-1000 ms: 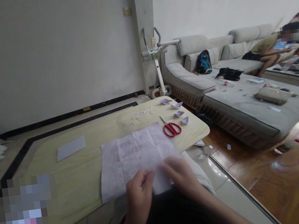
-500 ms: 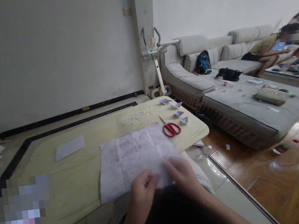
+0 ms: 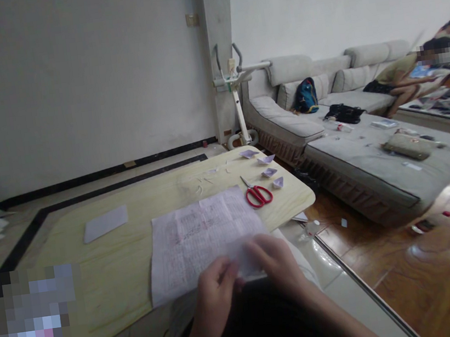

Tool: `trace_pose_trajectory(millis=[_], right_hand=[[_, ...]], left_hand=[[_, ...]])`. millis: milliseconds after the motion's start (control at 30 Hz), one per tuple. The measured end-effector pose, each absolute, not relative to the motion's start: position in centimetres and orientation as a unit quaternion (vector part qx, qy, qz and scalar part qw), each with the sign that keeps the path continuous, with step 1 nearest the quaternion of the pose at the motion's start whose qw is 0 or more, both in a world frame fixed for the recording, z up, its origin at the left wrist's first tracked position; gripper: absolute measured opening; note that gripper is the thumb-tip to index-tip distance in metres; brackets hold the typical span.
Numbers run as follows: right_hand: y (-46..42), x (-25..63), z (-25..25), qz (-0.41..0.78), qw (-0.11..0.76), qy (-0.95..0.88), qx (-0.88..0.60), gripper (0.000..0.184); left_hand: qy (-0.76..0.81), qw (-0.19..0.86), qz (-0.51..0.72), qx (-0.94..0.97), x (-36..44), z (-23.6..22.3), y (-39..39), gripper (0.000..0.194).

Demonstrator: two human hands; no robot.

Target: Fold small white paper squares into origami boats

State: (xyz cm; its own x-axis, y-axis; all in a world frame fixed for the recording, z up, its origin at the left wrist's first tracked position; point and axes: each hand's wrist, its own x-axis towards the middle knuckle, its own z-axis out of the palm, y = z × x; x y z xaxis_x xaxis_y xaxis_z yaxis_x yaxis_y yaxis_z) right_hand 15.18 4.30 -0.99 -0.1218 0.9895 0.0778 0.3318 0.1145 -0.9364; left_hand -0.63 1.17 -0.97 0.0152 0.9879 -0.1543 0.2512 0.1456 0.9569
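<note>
Between my two hands is a small piece of white paper (image 3: pixel 241 255), blurred, above the near edge of a large printed sheet (image 3: pixel 192 236). My left hand (image 3: pixel 218 285) pinches its left side with thumb and fingers. On its right side, my right hand (image 3: pixel 273 259) grips it with curled fingers, partly smeared by motion. The printed sheet lies creased and flat on a pale yellow table (image 3: pixel 110 272). Beyond its right corner rest red-handled scissors (image 3: pixel 258 194), blades pointing away. Several small folded paper boats (image 3: pixel 269 172) stand along the table's right end.
A stack of white paper (image 3: pixel 106 224) lies at the table's left. Thin paper scraps (image 3: pixel 205 181) are scattered at the back. To the right stands a grey sofa (image 3: pixel 374 171) with bags on it, and a person (image 3: pixel 399 76) sits farther back. A bottle (image 3: pixel 431 223) lies on the floor.
The small paper between my hands has shifted slightly, and my left fingertips have moved a little. The view has tilted very slightly; the things on the table are unchanged.
</note>
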Motion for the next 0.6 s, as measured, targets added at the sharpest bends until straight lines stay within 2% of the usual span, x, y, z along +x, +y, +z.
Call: trace_pose_trajectory(millis=[367,600], right_hand=[[4.05,15.29,-1.20,0.458,0.402,-0.596,-0.522,0.038],[4.31,16.02,-0.57,0.449,0.404,-0.591,-0.535,0.041]], left_hand=[[0.604,0.441,0.383,0.542,-0.38,-0.54,1.31,0.029],[0.575,0.451,0.445,0.519,-0.86,-0.89,1.75,0.033]])
